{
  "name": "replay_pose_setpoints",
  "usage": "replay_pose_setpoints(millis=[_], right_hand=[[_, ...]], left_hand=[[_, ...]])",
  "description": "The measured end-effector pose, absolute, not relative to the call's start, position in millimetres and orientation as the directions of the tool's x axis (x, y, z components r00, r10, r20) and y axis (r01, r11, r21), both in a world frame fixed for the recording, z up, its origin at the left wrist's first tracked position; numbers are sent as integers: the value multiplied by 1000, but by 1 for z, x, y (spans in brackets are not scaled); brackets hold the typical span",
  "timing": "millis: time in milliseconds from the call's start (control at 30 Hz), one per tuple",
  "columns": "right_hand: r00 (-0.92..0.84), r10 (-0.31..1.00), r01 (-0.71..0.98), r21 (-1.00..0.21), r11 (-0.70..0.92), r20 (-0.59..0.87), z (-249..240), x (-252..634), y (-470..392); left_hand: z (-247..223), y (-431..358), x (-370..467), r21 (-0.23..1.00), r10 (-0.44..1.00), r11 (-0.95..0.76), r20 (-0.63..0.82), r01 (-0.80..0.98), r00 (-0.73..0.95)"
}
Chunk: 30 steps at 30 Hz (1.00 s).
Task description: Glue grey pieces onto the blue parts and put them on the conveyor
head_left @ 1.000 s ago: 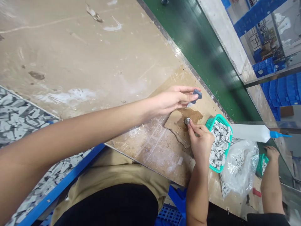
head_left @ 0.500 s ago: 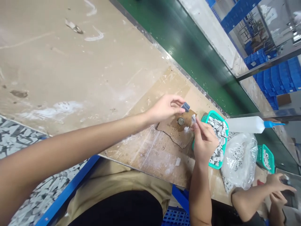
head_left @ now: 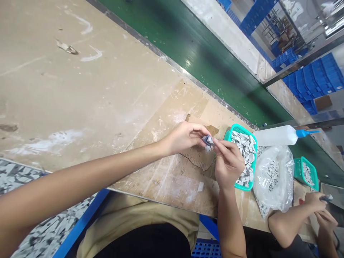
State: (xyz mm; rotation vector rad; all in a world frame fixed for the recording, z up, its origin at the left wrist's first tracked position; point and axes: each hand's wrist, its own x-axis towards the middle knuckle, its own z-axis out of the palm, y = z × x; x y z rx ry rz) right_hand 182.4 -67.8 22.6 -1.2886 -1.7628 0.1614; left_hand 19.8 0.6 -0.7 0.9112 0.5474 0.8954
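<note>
In my left hand (head_left: 189,136) a small dark grey block-like piece (head_left: 205,140) is pinched between thumb and fingers. My right hand (head_left: 228,159) has its fingertips closed on a small white piece (head_left: 210,139), which meets the grey one; whether it sits in or on it I cannot tell. Both hands are just above a torn cardboard sheet (head_left: 199,160) on the workbench. To the right of my right hand stands a green basket (head_left: 255,165) heaped with small white and grey pieces (head_left: 243,143).
A white squeeze bottle (head_left: 276,137) with a blue nozzle lies behind a clear plastic bag (head_left: 286,179) of small parts. Farther right are a second green basket (head_left: 297,168) and a co-worker's hands (head_left: 317,206). A green conveyor belt (head_left: 174,50) runs along the bench's far edge.
My hands have come together, bringing the white piece against the grey piece. They now cover the round metal spot on the cardboard. The view has shifted slightly.
</note>
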Motion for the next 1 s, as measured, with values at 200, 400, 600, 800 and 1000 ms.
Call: replay_pose_setpoints(millis=[200, 400, 600, 800, 1000], right_hand=[[-53, 789, 681, -556, 477, 612, 19, 181, -67], [-51, 787, 662, -569, 487, 615, 17, 180, -68], [-91, 817, 642, -593, 486, 570, 13, 181, -67], [-92, 833, 644, -606, 468, 545, 14, 178, -68], [-101, 827, 650, -593, 475, 552, 13, 173, -68]], left_hand=[[-8, -4, 21, 873, 877, 230, 5, -430, 480], [-8, -14, 24, 898, 932, 117, 48, -424, 359], [-6, -16, 24, 914, 944, 98, 39, -393, 327], [2, -14, 20, 897, 930, 221, -76, -382, 360], [5, -13, 16, 913, 931, 194, -56, -358, 360]])
